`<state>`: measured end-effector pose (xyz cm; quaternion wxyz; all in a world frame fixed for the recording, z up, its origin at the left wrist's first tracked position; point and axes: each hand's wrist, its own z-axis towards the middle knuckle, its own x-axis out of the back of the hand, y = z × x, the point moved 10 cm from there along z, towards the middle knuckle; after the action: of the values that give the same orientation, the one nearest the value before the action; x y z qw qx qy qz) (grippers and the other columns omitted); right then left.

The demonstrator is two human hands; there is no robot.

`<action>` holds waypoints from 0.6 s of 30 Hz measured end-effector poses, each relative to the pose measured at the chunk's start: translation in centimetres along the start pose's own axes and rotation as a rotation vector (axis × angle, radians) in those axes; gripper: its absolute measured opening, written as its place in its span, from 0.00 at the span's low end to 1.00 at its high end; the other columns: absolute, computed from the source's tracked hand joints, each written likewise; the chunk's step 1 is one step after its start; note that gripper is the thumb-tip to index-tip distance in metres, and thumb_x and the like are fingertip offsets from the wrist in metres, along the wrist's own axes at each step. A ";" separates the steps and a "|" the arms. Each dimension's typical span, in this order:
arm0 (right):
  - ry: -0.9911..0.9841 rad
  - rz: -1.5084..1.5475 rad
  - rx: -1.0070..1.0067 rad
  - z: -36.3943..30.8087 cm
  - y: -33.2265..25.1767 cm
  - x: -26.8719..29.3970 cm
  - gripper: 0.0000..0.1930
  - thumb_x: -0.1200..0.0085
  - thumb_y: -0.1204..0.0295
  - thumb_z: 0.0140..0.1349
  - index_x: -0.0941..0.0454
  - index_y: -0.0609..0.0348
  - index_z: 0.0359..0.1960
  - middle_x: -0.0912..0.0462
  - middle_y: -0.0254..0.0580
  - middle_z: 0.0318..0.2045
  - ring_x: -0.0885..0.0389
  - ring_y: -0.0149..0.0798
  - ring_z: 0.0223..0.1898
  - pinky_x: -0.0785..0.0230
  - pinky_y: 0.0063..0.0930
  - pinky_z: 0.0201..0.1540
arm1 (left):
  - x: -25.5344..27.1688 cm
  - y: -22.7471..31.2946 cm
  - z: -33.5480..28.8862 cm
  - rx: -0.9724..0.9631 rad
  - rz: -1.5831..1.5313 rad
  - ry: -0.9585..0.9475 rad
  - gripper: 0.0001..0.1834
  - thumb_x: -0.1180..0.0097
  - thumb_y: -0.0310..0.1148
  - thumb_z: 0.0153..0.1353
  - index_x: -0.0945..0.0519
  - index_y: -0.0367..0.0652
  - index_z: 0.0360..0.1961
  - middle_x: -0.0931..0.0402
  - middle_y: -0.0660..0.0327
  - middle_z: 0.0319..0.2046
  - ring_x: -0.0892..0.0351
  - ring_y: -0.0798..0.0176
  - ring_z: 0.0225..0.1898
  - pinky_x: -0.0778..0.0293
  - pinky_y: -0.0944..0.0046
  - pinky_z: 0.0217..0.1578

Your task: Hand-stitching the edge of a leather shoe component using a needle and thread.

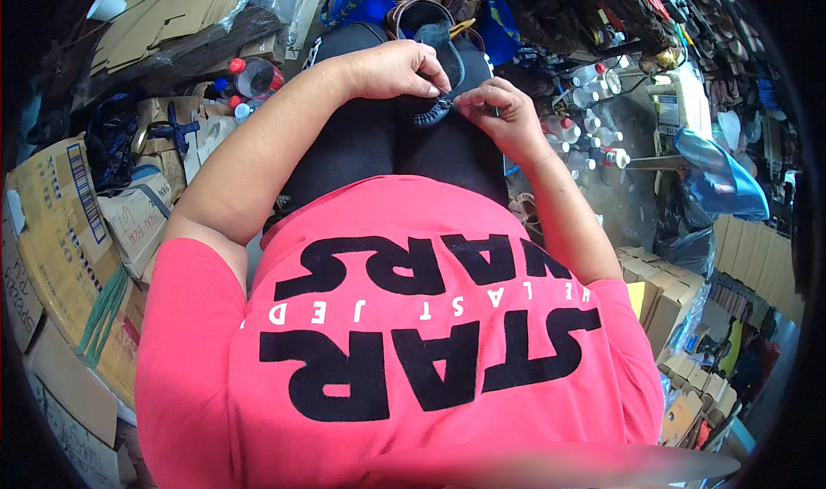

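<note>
My left hand (403,69) pinches a dark blue-grey strip (459,64) above my lap. Close beside it, my right hand (501,114) has its thumb and finger closed on the same strip. Below the fingertips hangs a ridged, coiled-looking section (430,115) of the strip; its exact kind is too small to tell. A tiny green spot shows at my right fingers, but I cannot make out what it is. Beyond my hands, a round brown-rimmed thing (420,9) sits between my knees, and an orange-yellow piece (462,28) lies at its edge.
Cardboard boxes (64,205) are stacked at my left, with flattened cardboard (163,26) farther off. Plastic bottles (594,119) stand on the floor at my right. A blue plastic bag (718,170) hangs beyond them. Clear bottles with red caps (256,77) are near my left forearm.
</note>
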<state>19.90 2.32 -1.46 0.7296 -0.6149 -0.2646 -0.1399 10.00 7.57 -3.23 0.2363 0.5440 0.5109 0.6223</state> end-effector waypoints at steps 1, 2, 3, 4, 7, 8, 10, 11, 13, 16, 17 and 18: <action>0.031 -0.026 0.012 -0.2 -0.5 0.1 0.10 0.37 0.77 0.49 0.15 0.49 0.33 0.23 0.34 0.25 0.23 0.32 0.27 0.30 0.25 0.31 | 0.1 0.1 0.0 0.000 -0.002 0.000 0.11 0.41 0.31 0.56 0.17 0.42 0.40 0.28 0.60 0.33 0.26 0.63 0.40 0.32 0.66 0.45; 0.029 -0.027 0.010 -0.4 -0.7 0.0 0.10 0.37 0.77 0.49 0.15 0.49 0.33 0.23 0.34 0.25 0.23 0.32 0.27 0.30 0.25 0.31 | -0.2 0.1 0.0 0.007 0.023 -0.035 0.12 0.42 0.30 0.56 0.17 0.43 0.42 0.29 0.60 0.32 0.27 0.63 0.39 0.32 0.66 0.44; 0.050 -0.080 0.047 -0.6 -1.3 0.1 0.11 0.38 0.78 0.48 0.15 0.48 0.34 0.23 0.36 0.24 0.22 0.34 0.26 0.30 0.26 0.29 | -0.4 0.2 0.0 0.013 0.048 -0.070 0.14 0.42 0.30 0.56 0.17 0.44 0.44 0.30 0.61 0.31 0.28 0.63 0.38 0.32 0.66 0.44; 0.070 -0.133 0.084 -0.8 -1.9 0.2 0.12 0.38 0.79 0.48 0.15 0.47 0.34 0.24 0.37 0.24 0.22 0.36 0.24 0.31 0.26 0.27 | -0.4 0.2 0.0 0.013 0.046 -0.070 0.14 0.42 0.30 0.56 0.17 0.44 0.44 0.30 0.61 0.31 0.28 0.63 0.38 0.32 0.66 0.44; 0.026 -0.209 0.066 -0.8 -2.8 0.0 0.13 0.40 0.78 0.48 0.15 0.46 0.35 0.23 0.37 0.25 0.22 0.39 0.28 0.31 0.29 0.30 | -0.7 0.0 0.0 0.010 0.066 -0.110 0.15 0.43 0.29 0.55 0.18 0.44 0.46 0.33 0.61 0.29 0.30 0.63 0.36 0.34 0.66 0.42; 0.025 -0.210 0.064 -0.8 -2.7 0.0 0.13 0.40 0.78 0.48 0.15 0.46 0.35 0.23 0.37 0.25 0.22 0.39 0.28 0.31 0.29 0.30 | -0.8 0.0 0.0 0.006 0.071 -0.111 0.15 0.43 0.28 0.55 0.18 0.44 0.46 0.33 0.60 0.28 0.30 0.62 0.36 0.34 0.66 0.42; -0.023 -0.393 0.109 -0.9 -3.1 -0.4 0.13 0.41 0.76 0.49 0.16 0.45 0.37 0.23 0.38 0.27 0.23 0.42 0.32 0.33 0.33 0.35 | -0.8 0.2 0.1 0.000 0.075 -0.113 0.15 0.43 0.28 0.55 0.18 0.44 0.46 0.34 0.60 0.28 0.31 0.62 0.35 0.35 0.66 0.42; -0.024 -0.394 0.108 -0.8 -3.3 -0.3 0.13 0.41 0.76 0.49 0.16 0.45 0.37 0.23 0.38 0.27 0.23 0.42 0.32 0.33 0.33 0.35 | -0.9 0.1 0.1 0.017 0.076 -0.118 0.16 0.43 0.28 0.55 0.18 0.44 0.46 0.34 0.60 0.28 0.31 0.62 0.35 0.35 0.66 0.42; -0.118 -0.519 0.110 -0.6 -4.1 -0.9 0.12 0.43 0.75 0.51 0.16 0.45 0.37 0.24 0.39 0.28 0.24 0.44 0.34 0.35 0.36 0.40 | -0.9 0.0 0.1 0.035 0.076 -0.125 0.16 0.43 0.28 0.55 0.18 0.44 0.46 0.34 0.60 0.28 0.31 0.62 0.35 0.35 0.66 0.42; -0.230 -0.586 0.169 0.1 -5.0 -1.5 0.13 0.46 0.76 0.51 0.17 0.45 0.37 0.23 0.41 0.29 0.22 0.45 0.36 0.35 0.38 0.43 | -1.2 -0.1 0.0 0.019 0.122 -0.141 0.16 0.43 0.27 0.54 0.18 0.44 0.46 0.32 0.60 0.29 0.29 0.62 0.37 0.34 0.65 0.43; -0.230 -0.584 0.168 0.5 -5.4 -1.5 0.13 0.46 0.76 0.51 0.17 0.45 0.37 0.23 0.41 0.29 0.22 0.45 0.36 0.35 0.38 0.43 | -1.2 -0.2 0.0 0.002 0.091 -0.130 0.16 0.43 0.26 0.53 0.18 0.44 0.45 0.31 0.60 0.31 0.28 0.61 0.38 0.33 0.65 0.43; -0.305 -0.651 0.154 0.8 -5.5 -2.1 0.13 0.46 0.76 0.51 0.16 0.45 0.37 0.23 0.41 0.30 0.22 0.45 0.38 0.35 0.38 0.43 | -1.2 -0.2 0.0 -0.018 0.060 -0.119 0.15 0.42 0.25 0.52 0.18 0.43 0.44 0.30 0.60 0.32 0.27 0.61 0.39 0.31 0.64 0.43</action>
<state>15.16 1.71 1.96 0.6433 -0.4554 -0.5618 -0.2511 10.26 6.63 -3.88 0.2525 0.5930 0.4739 0.6000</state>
